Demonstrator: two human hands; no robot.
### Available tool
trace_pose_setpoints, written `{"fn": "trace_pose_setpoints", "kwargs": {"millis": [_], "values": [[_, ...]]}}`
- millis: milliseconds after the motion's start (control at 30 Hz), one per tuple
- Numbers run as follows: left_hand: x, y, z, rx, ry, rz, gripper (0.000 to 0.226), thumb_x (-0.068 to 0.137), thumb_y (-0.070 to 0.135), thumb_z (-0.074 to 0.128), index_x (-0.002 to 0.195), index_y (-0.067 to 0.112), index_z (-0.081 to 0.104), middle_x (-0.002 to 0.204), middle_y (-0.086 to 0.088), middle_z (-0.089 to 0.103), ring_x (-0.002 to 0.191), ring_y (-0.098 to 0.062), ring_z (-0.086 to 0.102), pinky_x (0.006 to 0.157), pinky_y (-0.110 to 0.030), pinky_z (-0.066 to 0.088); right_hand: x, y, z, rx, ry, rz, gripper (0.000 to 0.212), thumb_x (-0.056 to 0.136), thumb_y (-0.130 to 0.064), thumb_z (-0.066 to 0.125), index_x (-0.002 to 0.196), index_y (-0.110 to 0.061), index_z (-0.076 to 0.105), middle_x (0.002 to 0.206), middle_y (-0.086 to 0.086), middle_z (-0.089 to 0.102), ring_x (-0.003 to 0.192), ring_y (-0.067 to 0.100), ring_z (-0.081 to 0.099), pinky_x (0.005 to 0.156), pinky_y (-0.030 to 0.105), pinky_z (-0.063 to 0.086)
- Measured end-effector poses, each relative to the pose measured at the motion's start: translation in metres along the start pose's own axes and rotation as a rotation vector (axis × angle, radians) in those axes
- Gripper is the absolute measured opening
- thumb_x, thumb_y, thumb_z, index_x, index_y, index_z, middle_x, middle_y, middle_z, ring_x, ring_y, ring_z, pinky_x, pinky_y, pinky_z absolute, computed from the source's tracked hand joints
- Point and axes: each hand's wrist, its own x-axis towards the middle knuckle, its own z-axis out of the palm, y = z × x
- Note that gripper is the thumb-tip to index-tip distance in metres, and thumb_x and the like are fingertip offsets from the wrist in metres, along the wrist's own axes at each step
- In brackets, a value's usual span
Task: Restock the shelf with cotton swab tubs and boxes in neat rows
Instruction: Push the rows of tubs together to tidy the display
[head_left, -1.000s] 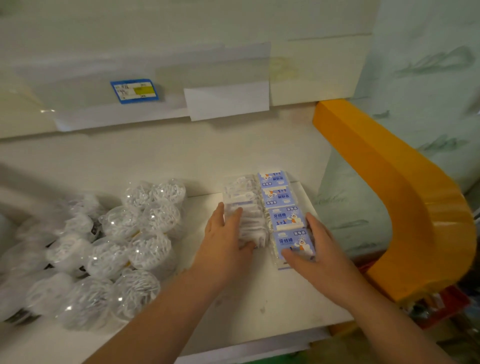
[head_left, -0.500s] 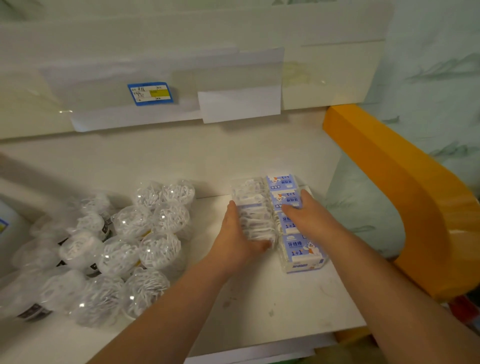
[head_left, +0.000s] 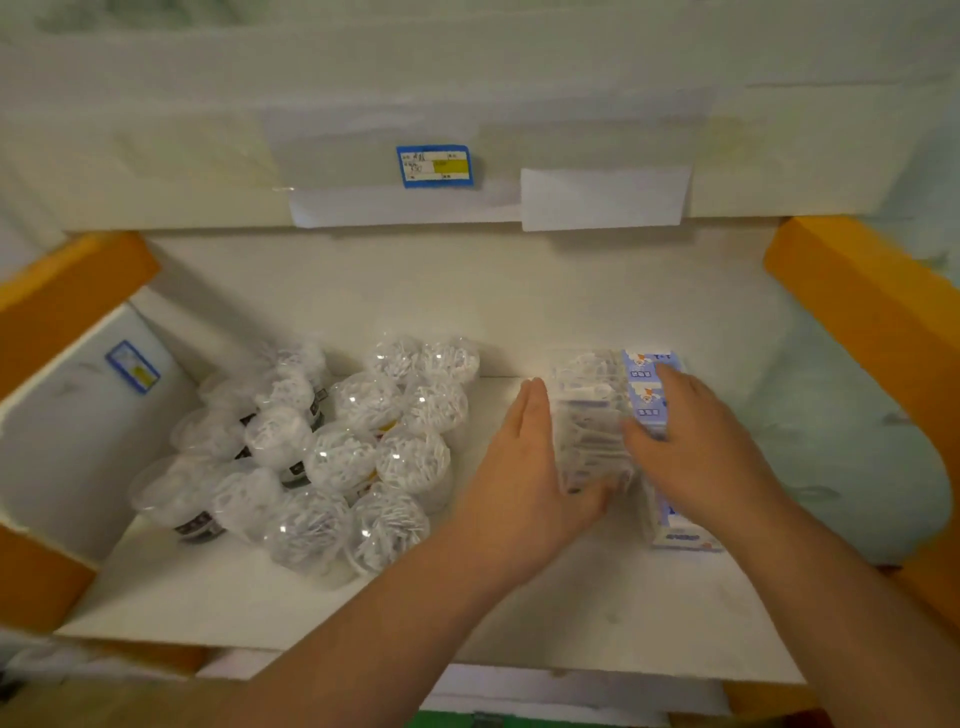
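On the white shelf (head_left: 519, 613), a row of clear cotton swab packs (head_left: 587, 415) runs front to back, with a row of blue-and-white boxes (head_left: 644, 395) tight against its right side. My left hand (head_left: 519, 467) lies with straight fingers along the left side of the clear packs, its thumb at their front end. My right hand (head_left: 701, 452) rests palm down on top of the blue boxes, fingertips reaching onto the clear packs. Several round clear tubs of swabs (head_left: 363, 452) stand clustered in loose rows to the left, apart from both hands.
An upper shelf edge carries a blue price label (head_left: 435, 166) and a white paper tag (head_left: 602, 197). Orange brackets flank the shelf at the right (head_left: 872, 312) and left (head_left: 67, 280). A white panel with a small blue label (head_left: 132, 366) stands at the left.
My left hand has straightened along the side of the clear packs. My right hand has slid left on the blue boxes, fingertips now on the clear packs. The view has shifted left.
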Motion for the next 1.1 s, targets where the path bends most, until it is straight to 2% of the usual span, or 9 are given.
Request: {"fn": "trace_pose_setpoints", "kwargs": {"millis": [67, 133, 333, 467, 633, 700, 767, 833, 1100], "values": [[-0.024, 0.006, -0.029, 0.081, -0.005, -0.029, 0.074, 0.085, 0.035, 0.068, 0.145, 0.034, 0.026, 0.123, 0.026, 0.03, 0.122, 0.026, 0.016, 0.094, 0.007, 0.014, -0.01, -0.019, 0.007, 0.02, -0.036, -0.094, 0.055, 0.086, -0.04, 0.057, 0.137, -0.022, 0.047, 0.137, 0.0, 0.053, 0.127, 0.025, 0.048, 0.101, 0.038, 0.042], [-0.051, 0.0, -0.056, 0.171, 0.023, -0.119, 0.083, 0.089, 0.045, 0.061, 0.154, 0.03, 0.011, 0.147, 0.029, 0.015, 0.132, 0.022, 0.002, 0.098, 0.006, 0.001, -0.021, -0.04, 0.016, 0.07, -0.092, -0.152, 0.058, 0.088, -0.037, 0.061, 0.141, -0.022, 0.044, 0.145, -0.003, 0.047, 0.133, 0.018, 0.042, 0.105, 0.025, 0.032], [-0.115, -0.028, -0.111, 0.349, 0.225, -0.236, 0.069, 0.091, 0.046, 0.055, 0.151, 0.039, 0.022, 0.145, 0.036, 0.018, 0.131, 0.024, 0.009, 0.105, -0.001, 0.013, -0.053, -0.091, 0.052, 0.264, -0.305, -0.401, 0.07, 0.082, -0.062, 0.056, 0.143, -0.032, 0.04, 0.145, -0.02, 0.037, 0.131, -0.004, 0.036, 0.108, 0.019, 0.031], [-0.135, -0.048, -0.127, 0.332, 0.217, -0.339, 0.071, 0.092, 0.041, 0.057, 0.152, 0.038, 0.019, 0.144, 0.04, 0.012, 0.137, 0.006, 0.025, 0.112, -0.027, 0.034, -0.071, -0.108, 0.069, 0.323, -0.485, -0.4, 0.095, 0.066, -0.078, 0.062, 0.146, -0.053, 0.017, 0.153, -0.032, 0.006, 0.136, -0.015, 0.012, 0.105, 0.013, 0.018], [-0.136, -0.08, -0.13, 0.218, 0.085, -0.454, 0.086, 0.086, 0.047, 0.063, 0.151, 0.045, 0.006, 0.141, 0.047, -0.011, 0.121, -0.04, 0.054, 0.098, -0.047, 0.049, -0.08, -0.116, 0.091, 0.274, -0.493, -0.409, 0.113, 0.056, -0.071, 0.077, 0.142, -0.063, 0.004, 0.152, -0.032, -0.025, 0.141, -0.009, -0.004, 0.112, 0.023, 0.02], [-0.132, -0.094, -0.131, 0.171, 0.071, -0.415, 0.091, 0.085, 0.048, 0.065, 0.151, 0.046, 0.002, 0.145, 0.042, -0.011, 0.131, -0.032, 0.048, 0.104, -0.044, 0.045, -0.079, -0.118, 0.099, 0.236, -0.469, -0.394, 0.114, 0.058, -0.065, 0.081, 0.143, -0.062, 0.004, 0.151, -0.03, -0.03, 0.14, -0.008, -0.004, 0.112, 0.024, 0.022], [-0.13, -0.104, -0.135, 0.12, 0.072, -0.335, 0.09, 0.085, 0.043, 0.068, 0.147, 0.051, 0.002, 0.148, 0.039, 0.002, 0.142, 0.001, 0.024, 0.113, -0.02, 0.029, -0.079, -0.12, 0.105, 0.208, -0.452, -0.374, 0.113, 0.061, -0.059, 0.083, 0.143, -0.062, 0.006, 0.151, -0.03, -0.03, 0.138, -0.01, -0.002, 0.111, 0.021, 0.023], [-0.127, -0.11, -0.137, 0.045, 0.058, -0.29, 0.09, 0.084, 0.034, 0.072, 0.134, 0.06, 0.003, 0.136, 0.054, 0.008, 0.125, 0.032, 0.012, 0.099, 0.004, 0.017, -0.081, -0.121, 0.107, 0.203, -0.446, -0.362, 0.11, 0.064, -0.055, 0.083, 0.142, -0.063, 0.006, 0.15, -0.032, -0.03, 0.139, -0.01, 0.002, 0.11, 0.021, 0.026], [-0.115, -0.137, -0.118, -0.228, 0.012, -0.279, 0.106, 0.075, 0.018, 0.083, 0.151, 0.037, 0.012, 0.146, 0.02, 0.039, 0.127, 0.014, 0.041, 0.103, -0.008, 0.035, -0.077, -0.117, 0.094, 0.118, -0.445, -0.342, 0.107, 0.061, -0.061, 0.082, 0.141, -0.063, 0.011, 0.152, -0.034, -0.016, 0.14, -0.013, 0.011, 0.108, 0.017, 0.028]]}}
